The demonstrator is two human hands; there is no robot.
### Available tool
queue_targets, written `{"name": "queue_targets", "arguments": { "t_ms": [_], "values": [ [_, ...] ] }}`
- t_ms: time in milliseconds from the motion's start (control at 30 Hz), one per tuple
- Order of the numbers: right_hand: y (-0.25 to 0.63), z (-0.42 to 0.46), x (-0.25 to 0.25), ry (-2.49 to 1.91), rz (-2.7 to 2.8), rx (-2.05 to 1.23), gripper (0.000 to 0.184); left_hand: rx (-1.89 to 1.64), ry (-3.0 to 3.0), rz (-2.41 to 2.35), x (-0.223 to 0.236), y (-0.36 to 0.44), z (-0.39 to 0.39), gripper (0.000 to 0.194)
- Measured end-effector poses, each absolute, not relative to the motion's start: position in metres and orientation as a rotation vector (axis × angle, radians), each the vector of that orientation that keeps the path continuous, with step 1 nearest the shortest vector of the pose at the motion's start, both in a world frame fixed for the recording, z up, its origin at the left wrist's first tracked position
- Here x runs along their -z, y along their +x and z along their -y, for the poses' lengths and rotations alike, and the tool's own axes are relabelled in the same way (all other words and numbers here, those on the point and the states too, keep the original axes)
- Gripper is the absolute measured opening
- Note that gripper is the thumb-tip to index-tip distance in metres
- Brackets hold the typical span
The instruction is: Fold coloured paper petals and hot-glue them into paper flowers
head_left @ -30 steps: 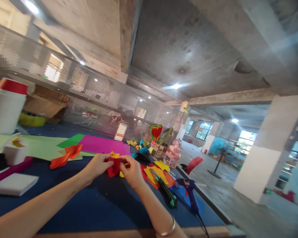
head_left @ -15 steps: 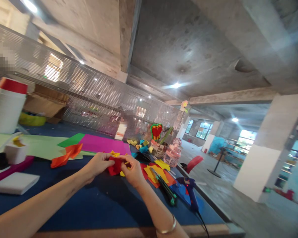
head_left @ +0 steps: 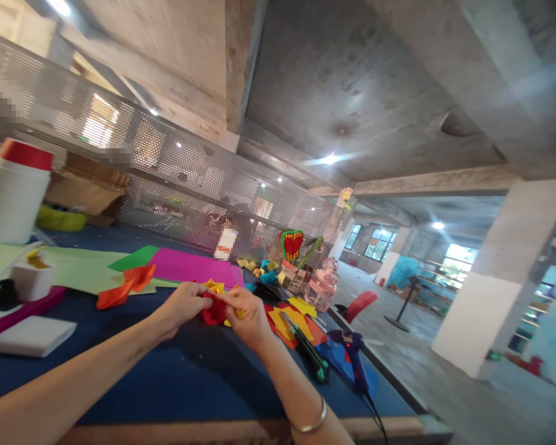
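Both of my hands meet over the blue table [head_left: 176, 383] around a small folded red paper piece [head_left: 213, 311]. My left hand [head_left: 183, 306] pinches its left side with curled fingers. My right hand [head_left: 245, 315] grips its right side, fingers closed, a bangle on that wrist. A bit of yellow paper [head_left: 236, 314] shows under my right fingers. Most of the red piece is hidden between the fingers.
Scraps of orange [head_left: 125, 285], yellow and red paper [head_left: 296, 321], a magenta sheet [head_left: 189, 269] and green sheets [head_left: 74, 272] lie around. A blue glue gun [head_left: 354, 361] and a green-handled cutter [head_left: 310, 352] lie at the right. White foam blocks [head_left: 30, 337], stacked cups [head_left: 12, 198], pink bottle [head_left: 322, 287].
My hands have stayed together on the red paper, the fingers shifting slightly as they work it. The view has tilted a little.
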State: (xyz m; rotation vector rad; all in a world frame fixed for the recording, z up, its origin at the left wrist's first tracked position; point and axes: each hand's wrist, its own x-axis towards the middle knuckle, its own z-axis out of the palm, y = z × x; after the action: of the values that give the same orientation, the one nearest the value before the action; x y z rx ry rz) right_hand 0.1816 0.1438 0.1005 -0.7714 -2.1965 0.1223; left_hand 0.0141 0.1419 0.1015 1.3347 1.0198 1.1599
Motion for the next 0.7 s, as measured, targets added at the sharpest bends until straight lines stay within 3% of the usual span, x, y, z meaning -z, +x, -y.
{"name": "queue_targets", "arguments": {
  "t_ms": [167, 300, 500, 700],
  "values": [
    [0.181, -0.136, -0.108, -0.736, 2.306, -0.093, 0.045, -1.194, 1.4, -1.056, -0.099, 0.012, -0.145, 0.017],
    [0.179, -0.138, -0.106, -0.777, 2.131, -0.333, 0.031, -1.24, 1.612, -1.095, -0.091, 0.009, -0.153, 0.021],
    [0.178, -0.15, -0.1, -0.917, 1.871, -0.623, 0.031, -1.212, 1.923, -1.178, -0.083, 0.01, -0.16, 0.031],
    [0.179, -0.152, -0.097, -0.988, 1.692, -0.904, 0.031, -1.207, 2.048, -1.215, -0.084, 0.013, -0.154, 0.026]
  ]
}}
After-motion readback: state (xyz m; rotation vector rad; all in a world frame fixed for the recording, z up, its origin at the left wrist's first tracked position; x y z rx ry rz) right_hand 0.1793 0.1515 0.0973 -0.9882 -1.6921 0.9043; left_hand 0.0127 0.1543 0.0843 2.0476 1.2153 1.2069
